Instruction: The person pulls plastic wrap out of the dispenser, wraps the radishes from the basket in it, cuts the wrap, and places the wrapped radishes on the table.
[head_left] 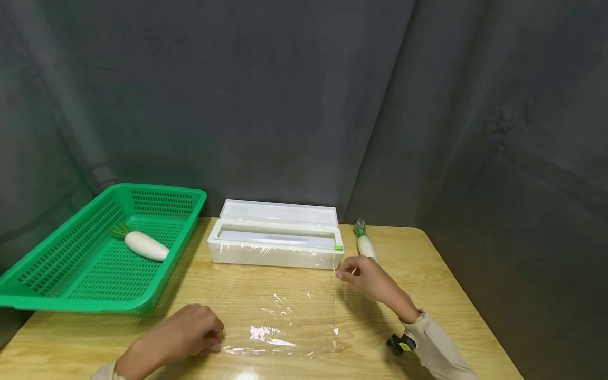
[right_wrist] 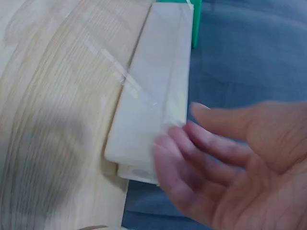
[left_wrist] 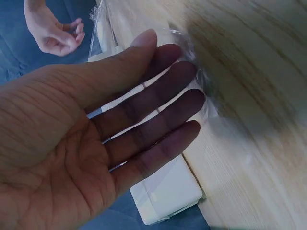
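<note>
A sheet of clear plastic wrap (head_left: 280,316) stretches over the wood table from a white wrap dispenser (head_left: 275,256) whose clear lid stands raised. My left hand (head_left: 182,332) pinches the wrap's near left corner between thumb and index finger; in the left wrist view, the other fingers (left_wrist: 158,115) extend loosely beside the film. By the dispenser's front right corner is my right hand (head_left: 368,277), close to the wrap's right edge. Its fingers (right_wrist: 177,167) bend loosely and the thumb stands apart from them in the right wrist view, slightly blurred.
A green basket (head_left: 190,221) at left holds a white radish (head_left: 144,245) with green stems. Another radish (head_left: 366,247), apparently wrapped at its leafy end, lies right of the dispenser, partly behind my right hand. Dark curtains (head_left: 266,105) enclose the table's back and sides.
</note>
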A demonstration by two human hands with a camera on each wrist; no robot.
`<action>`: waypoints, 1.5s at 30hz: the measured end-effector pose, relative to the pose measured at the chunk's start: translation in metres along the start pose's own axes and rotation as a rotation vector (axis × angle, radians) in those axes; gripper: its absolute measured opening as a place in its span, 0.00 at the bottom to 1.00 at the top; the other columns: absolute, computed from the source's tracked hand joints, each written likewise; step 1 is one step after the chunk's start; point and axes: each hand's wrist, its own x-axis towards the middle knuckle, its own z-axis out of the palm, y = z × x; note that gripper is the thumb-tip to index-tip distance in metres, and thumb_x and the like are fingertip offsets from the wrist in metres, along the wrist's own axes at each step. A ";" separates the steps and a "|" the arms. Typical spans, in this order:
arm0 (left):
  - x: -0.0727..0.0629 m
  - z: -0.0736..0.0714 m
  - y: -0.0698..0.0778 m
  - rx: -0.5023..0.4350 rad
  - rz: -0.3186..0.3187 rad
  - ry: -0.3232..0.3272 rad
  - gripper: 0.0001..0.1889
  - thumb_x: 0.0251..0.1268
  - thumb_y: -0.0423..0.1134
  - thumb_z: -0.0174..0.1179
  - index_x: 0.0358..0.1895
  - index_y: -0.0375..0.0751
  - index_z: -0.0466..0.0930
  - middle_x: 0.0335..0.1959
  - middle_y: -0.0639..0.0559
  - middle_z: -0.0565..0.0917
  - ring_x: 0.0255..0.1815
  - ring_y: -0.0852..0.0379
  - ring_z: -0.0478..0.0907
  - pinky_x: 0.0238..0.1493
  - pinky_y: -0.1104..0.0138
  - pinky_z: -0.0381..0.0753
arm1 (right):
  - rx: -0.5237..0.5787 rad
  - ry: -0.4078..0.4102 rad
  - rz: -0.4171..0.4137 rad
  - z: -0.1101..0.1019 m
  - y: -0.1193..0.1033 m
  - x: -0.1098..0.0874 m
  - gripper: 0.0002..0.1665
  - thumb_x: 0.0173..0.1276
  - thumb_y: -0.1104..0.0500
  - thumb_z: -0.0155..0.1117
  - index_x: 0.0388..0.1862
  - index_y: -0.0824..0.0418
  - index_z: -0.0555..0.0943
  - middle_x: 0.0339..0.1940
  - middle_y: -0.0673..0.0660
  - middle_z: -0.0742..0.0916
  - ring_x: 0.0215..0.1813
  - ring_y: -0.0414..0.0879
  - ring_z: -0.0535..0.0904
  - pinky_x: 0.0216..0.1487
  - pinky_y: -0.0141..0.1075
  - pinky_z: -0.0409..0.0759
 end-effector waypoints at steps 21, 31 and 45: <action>0.007 0.001 -0.002 0.119 0.147 0.234 0.20 0.46 0.25 0.73 0.23 0.58 0.76 0.23 0.71 0.72 0.24 0.77 0.62 0.26 0.75 0.67 | 0.055 0.277 0.067 0.023 0.031 0.037 0.41 0.72 0.55 0.73 0.75 0.73 0.66 0.70 0.72 0.74 0.68 0.68 0.75 0.58 0.56 0.83; 0.007 -0.007 0.000 0.189 0.185 0.353 0.17 0.48 0.27 0.76 0.30 0.56 0.81 0.28 0.68 0.78 0.29 0.72 0.73 0.32 0.69 0.75 | 0.137 0.284 0.056 0.030 0.034 0.045 0.41 0.71 0.62 0.72 0.75 0.80 0.65 0.74 0.78 0.72 0.68 0.70 0.78 0.59 0.51 0.85; 0.023 -0.040 0.001 0.250 0.339 0.639 0.23 0.88 0.48 0.41 0.43 0.47 0.88 0.41 0.60 0.87 0.40 0.60 0.84 0.46 0.67 0.81 | 0.107 0.329 -0.005 0.031 0.038 0.047 0.38 0.69 0.63 0.73 0.71 0.82 0.69 0.70 0.79 0.75 0.61 0.69 0.84 0.55 0.48 0.86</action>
